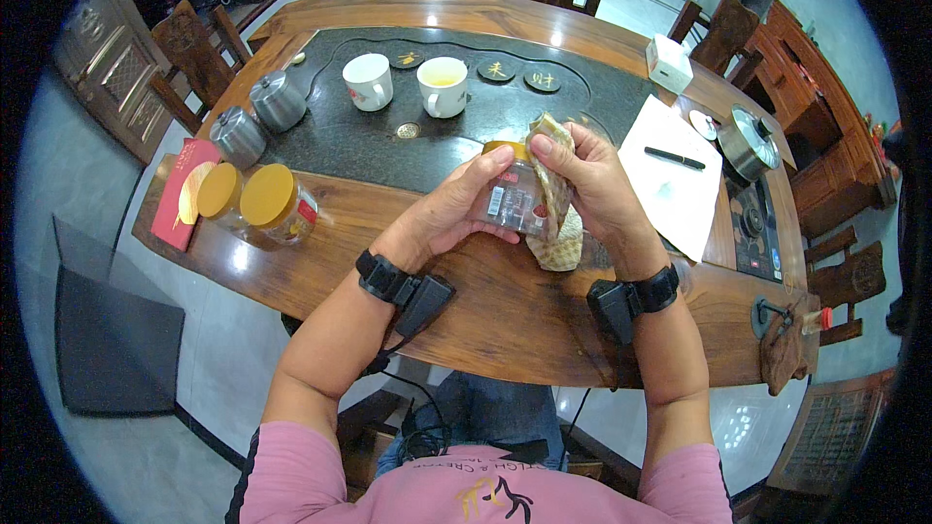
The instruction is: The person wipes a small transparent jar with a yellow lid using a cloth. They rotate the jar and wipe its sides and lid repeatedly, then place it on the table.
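Note:
A clear plastic jar point(515, 193) with a yellow lid is held up over the front of the wooden table point(473, 306). My left hand point(466, 196) grips it, thumb near the lid and fingers beneath the base. Labels with writing and a barcode show on its side. In my right hand point(601, 171) is a checked yellowish cloth point(555, 182), pressed along the jar's right side. The cloth's lower end hangs below the jar. Part of the jar's right side is hidden by it.
Two lidded jars point(268, 196) and a red packet point(182, 196) stand at left, near two metal canisters point(278, 102). White mugs point(442, 87) sit on the black stone tea tray point(349, 145). Rightward lie paper point(670, 182), a pen point(674, 158), a tissue box point(669, 64) and a pot point(748, 142).

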### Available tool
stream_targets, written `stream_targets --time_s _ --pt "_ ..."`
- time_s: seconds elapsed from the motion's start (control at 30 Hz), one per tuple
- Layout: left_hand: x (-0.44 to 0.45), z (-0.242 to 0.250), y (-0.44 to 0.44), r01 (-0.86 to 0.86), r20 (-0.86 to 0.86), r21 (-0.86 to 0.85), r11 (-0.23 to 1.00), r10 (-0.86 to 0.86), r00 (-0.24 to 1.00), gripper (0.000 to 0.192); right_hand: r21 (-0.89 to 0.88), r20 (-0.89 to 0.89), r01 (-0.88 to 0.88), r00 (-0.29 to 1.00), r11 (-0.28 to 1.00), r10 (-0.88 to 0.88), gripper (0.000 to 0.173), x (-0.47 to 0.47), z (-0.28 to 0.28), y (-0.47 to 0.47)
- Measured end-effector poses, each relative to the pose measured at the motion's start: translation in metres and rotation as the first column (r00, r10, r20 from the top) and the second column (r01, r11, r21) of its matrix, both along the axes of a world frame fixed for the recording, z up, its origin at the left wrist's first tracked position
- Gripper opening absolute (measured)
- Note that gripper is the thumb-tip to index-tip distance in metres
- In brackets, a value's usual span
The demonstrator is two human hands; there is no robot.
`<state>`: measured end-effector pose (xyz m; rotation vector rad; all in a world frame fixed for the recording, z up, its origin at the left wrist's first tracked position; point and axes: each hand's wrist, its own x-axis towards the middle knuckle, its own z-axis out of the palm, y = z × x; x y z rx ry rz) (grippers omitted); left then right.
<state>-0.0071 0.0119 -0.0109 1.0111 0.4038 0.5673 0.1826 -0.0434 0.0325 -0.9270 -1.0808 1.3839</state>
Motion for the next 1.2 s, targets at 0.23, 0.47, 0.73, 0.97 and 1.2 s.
stream_targets --time_s 0.23,0.47,0.73,0.97,1.2 --pt "0.0 0.005 -0.005 0.107 0.053 0.017 0.994 -0.108 0.993 0.061 0.013 -0.08 0.12 0.99 0.993 -0.118 0.029 -0.003 -0.004 0.005" --pt "-0.002 0.01 -0.003 0.105 0.108 -0.088 0.991 -0.095 0.99 0.065 -0.015 -0.24 0.087 0.967 0.996 -0.088 0.032 -0.006 -0.013 0.007" --pt "-0.002 0.01 -0.004 0.082 0.104 -0.101 0.991 -0.071 0.992 0.067 0.062 -0.2 -0.029 0.979 0.998 0.041 0.035 0.003 -0.009 0.003" --pt "-0.001 0.007 -0.003 0.086 0.117 -0.12 0.989 -0.072 0.991 0.066 0.118 -0.174 -0.152 0.97 0.981 0.172 0.043 0.007 -0.01 0.003" --pt "-0.001 0.004 -0.002 0.062 0.065 -0.141 0.988 -0.054 0.996 0.064 0.001 -0.167 -0.076 0.983 0.997 0.075 0.031 0.007 -0.013 0.007"
